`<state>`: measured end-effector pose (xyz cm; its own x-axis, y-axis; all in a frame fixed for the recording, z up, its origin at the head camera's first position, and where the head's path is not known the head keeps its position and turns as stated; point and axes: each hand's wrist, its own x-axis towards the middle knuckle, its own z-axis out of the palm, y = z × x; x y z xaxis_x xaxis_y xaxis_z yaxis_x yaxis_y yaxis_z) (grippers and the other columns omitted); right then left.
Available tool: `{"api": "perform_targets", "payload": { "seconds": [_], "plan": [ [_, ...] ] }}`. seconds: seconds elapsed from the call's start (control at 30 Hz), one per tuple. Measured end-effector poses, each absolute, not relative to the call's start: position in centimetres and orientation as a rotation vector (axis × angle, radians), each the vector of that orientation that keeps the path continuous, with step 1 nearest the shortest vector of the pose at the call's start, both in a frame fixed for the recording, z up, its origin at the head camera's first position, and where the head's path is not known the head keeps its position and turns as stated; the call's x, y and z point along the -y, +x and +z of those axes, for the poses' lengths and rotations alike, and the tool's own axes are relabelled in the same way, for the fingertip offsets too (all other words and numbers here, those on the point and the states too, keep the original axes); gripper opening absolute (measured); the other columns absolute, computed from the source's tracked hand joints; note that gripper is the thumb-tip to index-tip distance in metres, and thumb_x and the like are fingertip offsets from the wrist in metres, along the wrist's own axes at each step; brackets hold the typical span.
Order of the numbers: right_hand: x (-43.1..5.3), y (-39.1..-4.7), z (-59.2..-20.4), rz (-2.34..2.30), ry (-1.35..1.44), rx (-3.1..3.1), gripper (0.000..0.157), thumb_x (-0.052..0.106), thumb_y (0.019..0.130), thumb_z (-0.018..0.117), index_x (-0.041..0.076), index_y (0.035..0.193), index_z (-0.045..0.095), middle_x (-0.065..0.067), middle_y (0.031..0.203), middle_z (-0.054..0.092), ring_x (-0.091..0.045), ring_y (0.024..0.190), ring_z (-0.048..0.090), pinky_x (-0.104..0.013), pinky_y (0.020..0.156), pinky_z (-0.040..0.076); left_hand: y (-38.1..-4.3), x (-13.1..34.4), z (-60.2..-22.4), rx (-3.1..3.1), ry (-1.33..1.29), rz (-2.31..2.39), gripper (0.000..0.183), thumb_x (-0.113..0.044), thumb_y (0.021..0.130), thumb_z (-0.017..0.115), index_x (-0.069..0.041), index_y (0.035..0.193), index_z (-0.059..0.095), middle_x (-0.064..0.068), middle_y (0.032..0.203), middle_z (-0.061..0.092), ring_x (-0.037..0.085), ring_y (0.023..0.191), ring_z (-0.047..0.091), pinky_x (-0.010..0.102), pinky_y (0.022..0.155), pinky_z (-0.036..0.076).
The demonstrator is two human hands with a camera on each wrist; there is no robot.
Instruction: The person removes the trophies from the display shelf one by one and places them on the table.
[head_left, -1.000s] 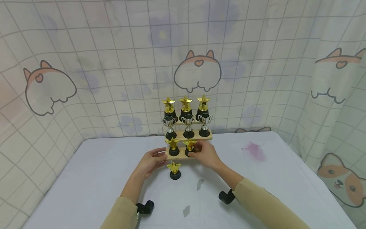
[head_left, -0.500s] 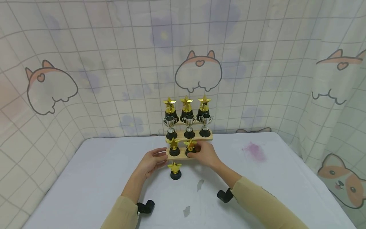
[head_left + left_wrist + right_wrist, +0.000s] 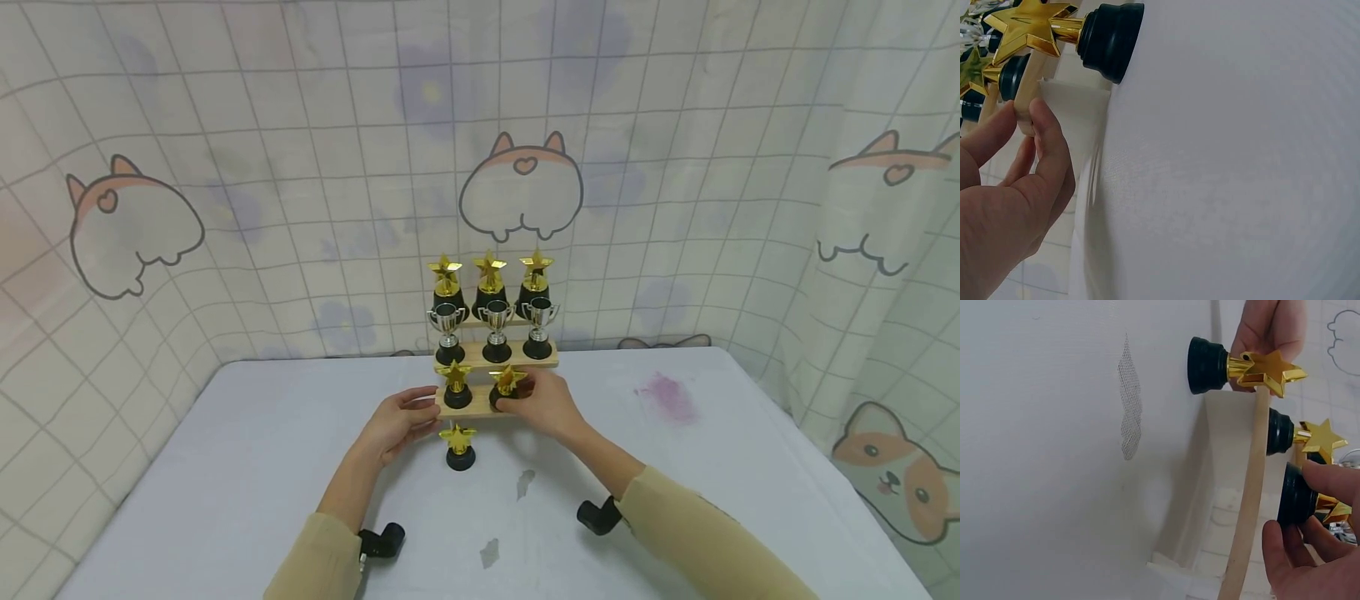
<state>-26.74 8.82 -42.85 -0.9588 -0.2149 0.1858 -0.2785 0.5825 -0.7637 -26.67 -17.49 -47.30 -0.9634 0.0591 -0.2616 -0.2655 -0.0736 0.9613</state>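
Observation:
My right hand [image 3: 543,404] grips the black base of a gold star trophy [image 3: 1298,495] above the right part of the lowest wooden shelf [image 3: 472,411]. In the right wrist view a small gap shows between its base and the board. To its left, another star trophy [image 3: 457,387] stands upright on the same board. With thumb and fingers, my left hand [image 3: 1029,187] pinches that shelf's left end. A third star trophy [image 3: 1032,26] is upright on the table in front of the shelf.
Behind are higher steps: silver cups [image 3: 497,327] on the middle board [image 3: 517,354] and taller gold star trophies [image 3: 489,283] on the top one. A white cloth covers the table [image 3: 637,467], with grey patches [image 3: 489,552] near the front. A patterned curtain [image 3: 337,208] hangs behind.
My right hand has shifted slightly to the right along the lowest shelf, carrying the star trophy with it. My left hand keeps its hold on the shelf's end.

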Motion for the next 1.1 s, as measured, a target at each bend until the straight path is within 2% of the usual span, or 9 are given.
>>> {"api": "perform_targets", "payload": {
  "seconds": [0.2, 0.37, 0.63, 1.1],
  "plan": [
    [-9.1, -26.1, -42.4, 1.357, 0.407, 2.744, 0.057, 0.016, 0.081, 0.088, -0.001, 0.131, 0.065, -0.011, 0.111, 0.071, -0.027, 0.098, 0.068, -0.043, 0.086, 0.059, -26.6, 17.5, -47.3, -1.975, -0.209, 2.132, 0.050, 0.002, 0.098, 0.067, 0.002, 0.145, 0.053, 0.023, 0.132, 0.056, 0.032, 0.111, 0.066, 0.039, 0.095, 0.057],
    [-9.4, -25.5, -42.4, 1.396, 0.413, 2.752, 0.059, 0.015, 0.080, 0.088, -0.001, 0.132, 0.064, -0.012, 0.106, 0.071, -0.028, 0.097, 0.069, -0.044, 0.087, 0.059, -26.6, 17.5, -47.2, -1.972, -0.217, 2.132, 0.050, 0.002, 0.097, 0.067, 0.002, 0.145, 0.053, 0.023, 0.132, 0.056, 0.032, 0.112, 0.066, 0.039, 0.095, 0.058],
    [-9.5, -24.5, -42.9, 1.428, 0.424, 2.779, 0.037, 0.015, 0.080, 0.090, 0.004, 0.110, 0.071, -0.004, 0.097, 0.071, -0.020, 0.091, 0.068, -0.040, 0.083, 0.059, -26.6, 17.4, -47.1, -1.968, -0.232, 2.134, 0.049, 0.002, 0.097, 0.068, 0.000, 0.144, 0.054, 0.022, 0.130, 0.057, 0.029, 0.108, 0.067, 0.038, 0.094, 0.058],
    [-9.7, -23.2, -44.4, 1.471, 0.532, 2.769, 0.035, 0.016, 0.079, 0.091, 0.004, 0.106, 0.072, -0.001, 0.091, 0.070, -0.016, 0.083, 0.066, -0.034, 0.076, 0.059, -26.6, 17.3, -47.0, -1.968, -0.232, 2.136, 0.049, 0.002, 0.097, 0.068, 0.001, 0.144, 0.054, 0.022, 0.131, 0.056, 0.025, 0.104, 0.067, 0.039, 0.095, 0.058]
  ]
}}
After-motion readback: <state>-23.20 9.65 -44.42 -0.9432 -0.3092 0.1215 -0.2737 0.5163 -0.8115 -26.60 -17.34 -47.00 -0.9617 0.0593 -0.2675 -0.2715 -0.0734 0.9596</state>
